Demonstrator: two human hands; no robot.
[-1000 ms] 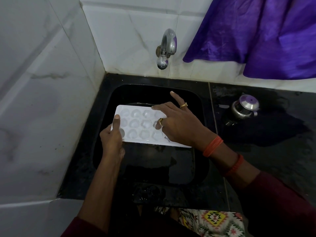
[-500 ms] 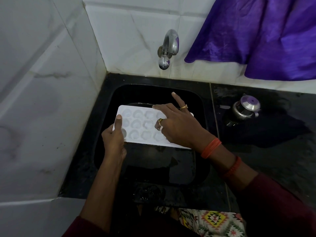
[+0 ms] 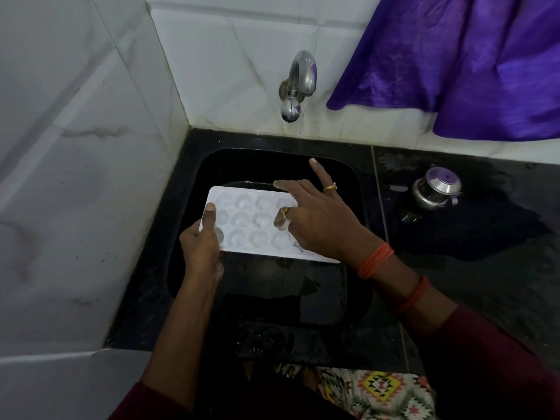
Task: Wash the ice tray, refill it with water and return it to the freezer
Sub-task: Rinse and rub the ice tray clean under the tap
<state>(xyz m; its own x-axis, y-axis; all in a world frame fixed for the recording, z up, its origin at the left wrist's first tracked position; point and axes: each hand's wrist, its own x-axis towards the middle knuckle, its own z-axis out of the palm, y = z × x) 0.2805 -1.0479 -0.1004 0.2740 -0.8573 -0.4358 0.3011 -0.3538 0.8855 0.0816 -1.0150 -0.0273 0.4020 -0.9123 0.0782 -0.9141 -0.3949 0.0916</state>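
Note:
A white ice tray (image 3: 242, 219) with heart-shaped cells is held level over the black sink (image 3: 357, 183). My left hand (image 3: 201, 247) grips its left end, thumb on top of the rim. My right hand (image 3: 318, 219) lies over the tray's right half with fingers spread; the thumb presses into a cell and the little finger sticks up. The right hand hides the tray's right end. A steel tap (image 3: 298, 83) on the wall above the sink runs no water.
A small steel lidded pot (image 3: 436, 189) stands on the wet black counter (image 3: 485, 237) right of the sink. A purple cloth (image 3: 469, 62) hangs over the back tiles. White tiled walls close in at the left and back.
My right hand's fingers have shifted slightly across the tray's cells. The left hand and the tray have stayed about where they were.

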